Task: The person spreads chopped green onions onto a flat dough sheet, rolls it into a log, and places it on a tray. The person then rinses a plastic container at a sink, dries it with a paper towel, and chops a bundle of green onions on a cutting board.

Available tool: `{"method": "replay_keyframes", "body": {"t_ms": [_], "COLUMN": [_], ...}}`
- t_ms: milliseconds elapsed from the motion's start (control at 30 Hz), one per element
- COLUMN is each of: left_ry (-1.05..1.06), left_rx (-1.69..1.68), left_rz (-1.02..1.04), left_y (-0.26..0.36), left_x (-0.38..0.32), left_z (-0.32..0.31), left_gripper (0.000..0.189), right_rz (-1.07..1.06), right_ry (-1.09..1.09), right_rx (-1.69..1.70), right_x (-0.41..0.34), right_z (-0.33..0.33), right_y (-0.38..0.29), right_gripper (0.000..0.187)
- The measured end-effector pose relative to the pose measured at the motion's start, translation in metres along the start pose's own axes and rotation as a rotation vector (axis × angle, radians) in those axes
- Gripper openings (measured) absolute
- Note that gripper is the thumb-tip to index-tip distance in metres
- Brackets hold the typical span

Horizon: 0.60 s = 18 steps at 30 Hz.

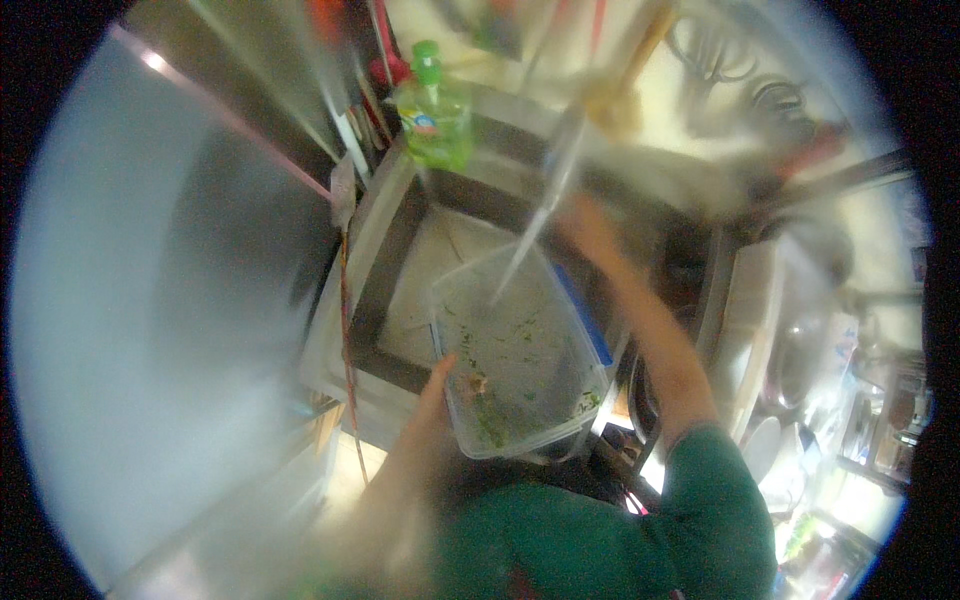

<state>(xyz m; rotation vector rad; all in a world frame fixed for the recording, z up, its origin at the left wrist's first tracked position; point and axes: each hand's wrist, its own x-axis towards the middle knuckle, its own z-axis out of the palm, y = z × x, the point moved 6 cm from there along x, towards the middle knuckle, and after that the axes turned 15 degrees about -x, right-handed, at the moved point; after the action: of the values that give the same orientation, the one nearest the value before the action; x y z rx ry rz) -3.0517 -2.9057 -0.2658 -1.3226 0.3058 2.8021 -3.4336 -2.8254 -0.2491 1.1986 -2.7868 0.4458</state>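
A clear plastic container (517, 352) with green leafy scraps inside is tilted over a sink (364, 322). My left hand (439, 379) grips its left side, the thumb at the rim and the other fingers hidden. A stream of water (536, 225) runs down into the container from near a blurred tap. Beyond the container, my right hand (581, 214) is reaching toward the far right side of the sink; blur hides its fingers and whatever it may touch. Something blue (581, 315) lies along the container's right side.
A green bottle (439, 120) of liquid stands at the sink's far left corner. To the left rises a large pale surface (150, 300). A thin cord or stick (346, 300) hangs along the sink's left edge. Metal dishes (795, 337) and other kitchenware crowd the right side.
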Motion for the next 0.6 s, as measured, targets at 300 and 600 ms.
{"method": "replay_keyframes", "body": {"t_ms": [300, 600], "left_ry": [-0.056, 0.135], "left_rx": [0.294, 0.673], "left_rz": [0.126, 1.006], "left_y": [0.027, 0.120], "left_x": [0.088, 0.019], "left_z": [-0.032, 0.032], "left_gripper": [0.067, 0.051], "right_rz": [0.197, 0.311], "right_ry": [-0.143, -0.278], "right_rx": [0.230, 0.291], "right_x": [-0.022, -0.023], "right_z": [0.009, 0.012], "right_y": [0.054, 0.033], "right_gripper": [0.039, 0.032]}}
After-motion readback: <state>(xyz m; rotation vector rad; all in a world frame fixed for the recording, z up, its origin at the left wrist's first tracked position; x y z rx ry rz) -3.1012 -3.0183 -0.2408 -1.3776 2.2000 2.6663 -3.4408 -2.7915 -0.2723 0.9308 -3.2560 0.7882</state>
